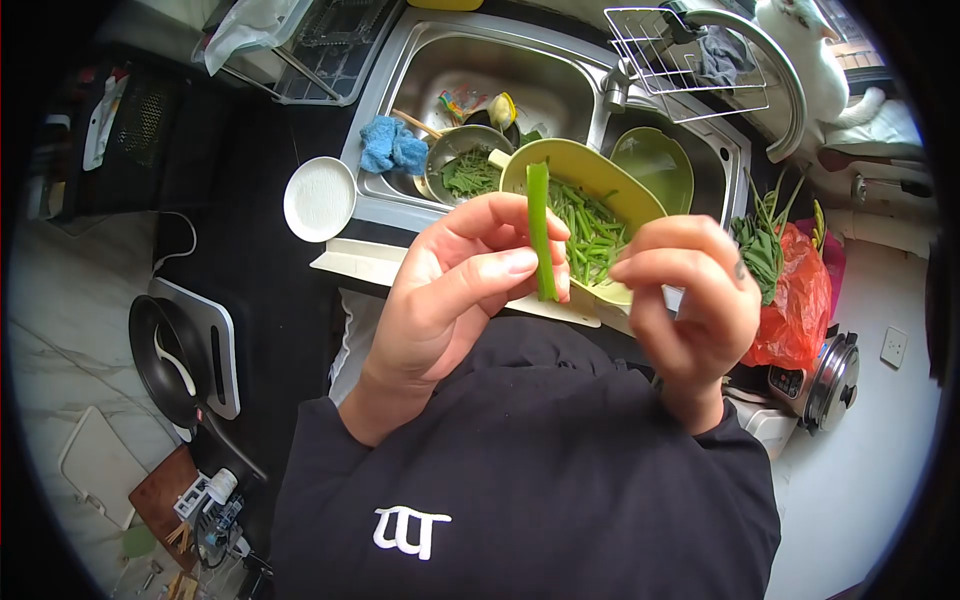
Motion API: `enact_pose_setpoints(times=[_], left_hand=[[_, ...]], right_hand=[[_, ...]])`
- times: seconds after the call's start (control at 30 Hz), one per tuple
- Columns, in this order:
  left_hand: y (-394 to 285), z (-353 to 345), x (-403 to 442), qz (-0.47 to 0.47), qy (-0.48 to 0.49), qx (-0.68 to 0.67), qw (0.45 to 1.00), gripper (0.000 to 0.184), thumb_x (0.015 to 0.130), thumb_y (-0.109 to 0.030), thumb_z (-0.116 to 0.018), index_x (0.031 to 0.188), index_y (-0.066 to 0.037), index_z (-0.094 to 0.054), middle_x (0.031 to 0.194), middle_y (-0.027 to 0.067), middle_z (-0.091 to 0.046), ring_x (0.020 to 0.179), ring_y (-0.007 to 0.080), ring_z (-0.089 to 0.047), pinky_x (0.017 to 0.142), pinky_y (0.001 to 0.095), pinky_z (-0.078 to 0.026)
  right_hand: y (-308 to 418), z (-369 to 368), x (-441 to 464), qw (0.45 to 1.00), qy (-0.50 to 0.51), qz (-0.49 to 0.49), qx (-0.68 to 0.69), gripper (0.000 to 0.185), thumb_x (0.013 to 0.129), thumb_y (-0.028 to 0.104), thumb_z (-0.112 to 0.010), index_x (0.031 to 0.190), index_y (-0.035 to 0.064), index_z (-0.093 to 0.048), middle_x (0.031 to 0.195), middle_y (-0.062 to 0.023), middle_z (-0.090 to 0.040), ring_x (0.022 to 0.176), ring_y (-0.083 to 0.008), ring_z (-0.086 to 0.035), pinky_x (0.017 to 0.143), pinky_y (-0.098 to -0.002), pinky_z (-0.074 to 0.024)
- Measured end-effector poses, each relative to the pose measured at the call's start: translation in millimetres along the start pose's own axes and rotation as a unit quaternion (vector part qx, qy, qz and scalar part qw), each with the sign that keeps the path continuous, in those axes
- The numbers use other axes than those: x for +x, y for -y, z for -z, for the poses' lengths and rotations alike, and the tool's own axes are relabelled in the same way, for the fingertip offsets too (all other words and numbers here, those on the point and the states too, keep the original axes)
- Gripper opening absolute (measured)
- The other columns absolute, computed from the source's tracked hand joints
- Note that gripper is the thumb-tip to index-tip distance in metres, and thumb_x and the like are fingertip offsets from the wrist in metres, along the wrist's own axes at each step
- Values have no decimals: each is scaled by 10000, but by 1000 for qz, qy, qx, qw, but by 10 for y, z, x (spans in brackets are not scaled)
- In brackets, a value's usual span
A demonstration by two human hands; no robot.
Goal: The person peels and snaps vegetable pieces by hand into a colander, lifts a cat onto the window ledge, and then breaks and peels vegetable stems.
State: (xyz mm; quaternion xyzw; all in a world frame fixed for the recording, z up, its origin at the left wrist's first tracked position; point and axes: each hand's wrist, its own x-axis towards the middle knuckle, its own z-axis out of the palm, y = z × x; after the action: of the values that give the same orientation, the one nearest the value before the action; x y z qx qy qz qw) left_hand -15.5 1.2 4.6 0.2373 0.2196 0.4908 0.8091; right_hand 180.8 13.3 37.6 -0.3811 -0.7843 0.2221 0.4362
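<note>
Left hand point(445, 275) pinched a green stem point(539, 232) near the sink point(545, 85); right hand point(698, 300) was half-curled, kinda blurry; couldn't tell if it held anything.

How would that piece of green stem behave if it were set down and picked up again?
The green stem looks fairly stiff: pinched in the left hand, it stands nearly straight. Being short and slim, it is probably light. Its smooth skin might be slightly slippery.

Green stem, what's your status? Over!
Left hand pinching green stem. Right hand apart from stem, fingers curled, grip unclear. Green container of cut pieces beyond. Nothing blocking stem. Over.
</note>
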Motion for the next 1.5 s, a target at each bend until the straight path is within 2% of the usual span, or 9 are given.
enact_pose_setpoints(times=[0.07, 0.13, 0.27, 0.53, 0.9, 1.17, 1.23, 1.33, 1.5], left_hand=[[20, -4, -3, 0, 4, -7, 1000, 267, 863, -102, -546, 1098, 25, -548, 944, 114, -567, 870, 211, -576, 817, 332, -473], [51, -17, -8, -47, 0, 19, 999, 233, 914, -47, -573, 1138, 17, -574, 1014, 81, -639, 919, 140, -613, 873, 277, -478], [71, -8, -16, -64, 1, 55, 996, 230, 915, -28, -587, 1141, 16, -575, 1039, 68, -641, 944, 120, -610, 880, 267, -476], [92, -24, -26, -135, 12, 108, 985, 228, 900, 25, -584, 1127, 36, -571, 1036, 85, -642, 940, 124, -619, 877, 265, -488], [78, -78, -31, -129, 1, 125, 984, 195, 889, 32, -598, 1083, 47, -583, 1012, 89, -641, 926, 131, -630, 849, 263, -508], [99, -108, -30, -130, -7, 160, 978, 186, 884, 33, -604, 1069, 49, -588, 988, 82, -635, 918, 134, -631, 835, 262, -515], [108, -152, -20, -129, -42, 155, 979, 186, 858, -5, -653, 1026, 55, -602, 946, 77, -612, 858, 132, -627, 782, 241, -498], [112, -84, -18, -134, -7, 169, 976, 183, 878, 45, -603, 1061, 56, -592, 992, 77, -620, 928, 141, -629, 843, 264, -514], [120, -76, -16, -111, -5, 147, 983, 218, 875, 58, -598, 1093, 54, -588, 996, 76, -621, 937, 147, -628, 850, 267, -512]], right_hand=[[83, -37, 27, 1000, 18, 7, -7, 269, 609, -103, -662, 842, 30, -673, 812, -81, -633, 679, -194, -620, 588, -283, -504], [158, -59, 52, 999, 34, 11, -3, 251, 634, -68, -731, 861, 21, -669, 817, -83, -637, 687, -201, -632, 598, -293, -526], [151, -107, 25, 999, 21, 28, -36, 243, 646, -46, -756, 858, 18, -659, 815, -83, -634, 691, -211, -632, 603, -299, -526], [160, -96, 30, 998, 38, 20, -47, 220, 663, -20, -761, 852, 18, -656, 808, -84, -626, 687, -210, -628, 592, -296, -516], [170, -32, 47, 998, 67, -1, -19, 201, 675, -2, -760, 845, 19, -654, 809, -86, -627, 685, -211, -627, 593, -291, -514], [155, -70, 3, 997, 49, 9, -56, 241, 633, -31, -743, 835, 41, -633, 810, -77, -620, 703, -225, -629, 593, -310, -515], [156, -78, 13, 997, 52, 7, -57, 247, 620, -36, -738, 826, 43, -626, 802, -74, -614, 698, -230, -624, 597, -316, -513], [150, -99, 13, 997, 54, 1, -56, 259, 595, -43, -726, 809, 46, -612, 788, -69, -601, 684, -239, -612, 603, -332, -508], [115, -117, 25, 997, 44, 6, -59, 268, 567, -50, -705, 793, 50, -599, 772, -67, -590, 664, -247, -595, 598, -338, -498]])
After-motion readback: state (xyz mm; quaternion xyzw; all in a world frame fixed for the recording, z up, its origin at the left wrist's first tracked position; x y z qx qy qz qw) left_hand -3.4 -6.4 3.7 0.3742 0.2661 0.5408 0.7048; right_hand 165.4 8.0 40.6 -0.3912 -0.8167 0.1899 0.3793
